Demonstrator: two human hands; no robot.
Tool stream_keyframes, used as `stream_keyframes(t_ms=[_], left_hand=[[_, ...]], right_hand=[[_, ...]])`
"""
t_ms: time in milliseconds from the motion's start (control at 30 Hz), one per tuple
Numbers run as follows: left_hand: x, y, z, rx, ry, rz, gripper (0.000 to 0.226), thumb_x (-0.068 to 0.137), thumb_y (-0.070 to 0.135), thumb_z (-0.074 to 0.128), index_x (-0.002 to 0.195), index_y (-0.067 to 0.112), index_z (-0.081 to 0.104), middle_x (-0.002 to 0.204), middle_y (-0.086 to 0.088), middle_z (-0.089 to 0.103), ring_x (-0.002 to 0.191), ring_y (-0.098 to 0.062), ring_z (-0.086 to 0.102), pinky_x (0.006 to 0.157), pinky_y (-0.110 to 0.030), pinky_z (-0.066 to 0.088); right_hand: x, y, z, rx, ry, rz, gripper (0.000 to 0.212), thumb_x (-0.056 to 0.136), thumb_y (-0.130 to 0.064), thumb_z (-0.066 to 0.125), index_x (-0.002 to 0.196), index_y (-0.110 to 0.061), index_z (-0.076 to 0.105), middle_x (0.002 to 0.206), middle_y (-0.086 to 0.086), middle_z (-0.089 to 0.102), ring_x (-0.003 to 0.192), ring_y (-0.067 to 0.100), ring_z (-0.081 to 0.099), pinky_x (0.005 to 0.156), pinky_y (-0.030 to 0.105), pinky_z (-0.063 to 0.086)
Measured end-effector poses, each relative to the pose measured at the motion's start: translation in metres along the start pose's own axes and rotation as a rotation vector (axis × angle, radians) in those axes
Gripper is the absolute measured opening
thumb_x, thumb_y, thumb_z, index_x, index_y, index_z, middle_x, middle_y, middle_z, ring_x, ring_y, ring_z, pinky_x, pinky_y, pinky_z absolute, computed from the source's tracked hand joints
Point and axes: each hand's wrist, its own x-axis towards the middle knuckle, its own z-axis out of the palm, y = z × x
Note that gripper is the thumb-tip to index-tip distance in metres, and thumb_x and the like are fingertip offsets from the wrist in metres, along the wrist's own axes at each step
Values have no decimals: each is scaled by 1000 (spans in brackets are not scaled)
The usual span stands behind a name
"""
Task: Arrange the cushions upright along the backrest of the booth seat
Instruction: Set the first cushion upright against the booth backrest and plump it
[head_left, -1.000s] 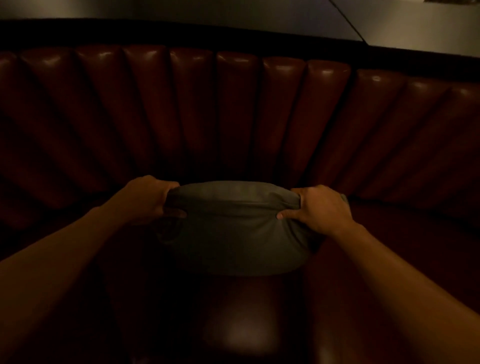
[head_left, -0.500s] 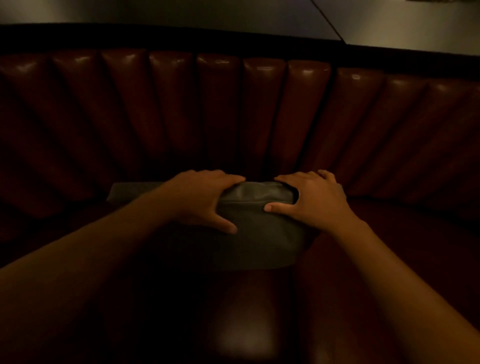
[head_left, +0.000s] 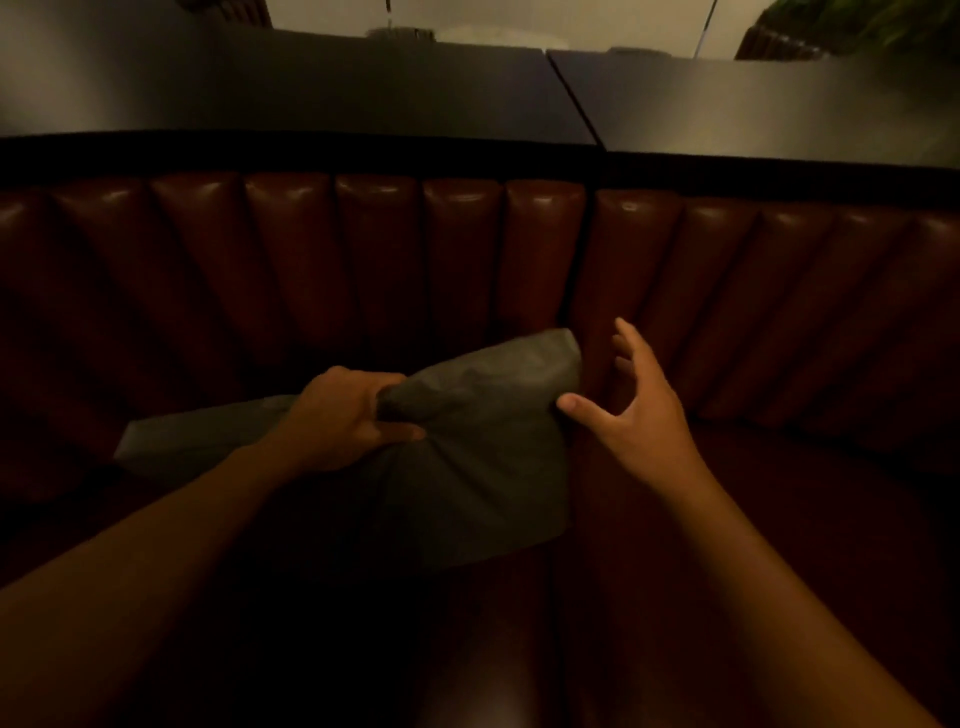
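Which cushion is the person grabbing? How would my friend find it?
Find the dark red padded backrest. Two grey cushions lie below it. It's the nearer cushion, bunched in the left hand, while the other cushion lies flat behind that arm.

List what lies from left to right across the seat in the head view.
Second cushion lying flat → left hand gripping the grey cushion → open right hand.

Left hand (head_left: 345, 415): gripping the grey cushion's (head_left: 483, 457) top edge.
Right hand (head_left: 641, 415): spread, just right of cushion.
Backrest (head_left: 467, 260): far, ribbed, red-brown.
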Motion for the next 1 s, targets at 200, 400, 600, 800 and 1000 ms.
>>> stream_keyframes(t_ms=[200, 400, 600, 800, 1000], left_hand=[[-45, -27, -37, -594, 467, -168, 27, 69, 27, 85, 88, 39, 71, 81, 37, 69, 80, 16, 65, 69, -5, 50], [-97, -70, 32, -538, 321, -401, 76, 71, 45, 86, 135, 50, 45, 121, 21, 64, 110, 3, 62, 87, -13, 48], [-125, -87, 36, -808, 347, -441, 106, 56, 39, 96, 139, 55, 32, 139, 19, 45, 134, -14, 46, 103, -35, 47], [-101, -48, -51, -27, 381, -114, 123, 59, 60, 84, 157, 22, 21, 161, 1, 28, 146, -11, 26, 118, -35, 30], [-48, -7, -60, 485, -252, -144, 136, 53, 89, 68, 158, 25, 9, 165, -1, 21, 148, -24, 28, 118, -46, 28]], right_hand=[[17, -43, 2, -168, -183, -164, 130, 47, -96, 68, 158, -40, 25, 161, -10, 35, 145, 10, 35, 121, 42, 32], [33, -85, 42, -664, -300, -358, 115, 56, -94, 63, 154, -45, 29, 145, -6, 48, 128, 24, 45, 111, 47, 35], [-2, -70, 116, -805, -384, -439, 98, 72, -84, 61, 155, -43, 27, 147, -5, 41, 129, 22, 38, 110, 42, 26], [3, -103, 100, -903, -527, -367, 120, 60, -92, 64, 158, -41, 17, 143, -4, 38, 128, 22, 34, 107, 43, 28], [21, -123, 92, -924, -800, -244, 141, 46, -96, 66, 160, -44, 0, 169, 0, 9, 155, 28, 9, 124, 54, 4]])
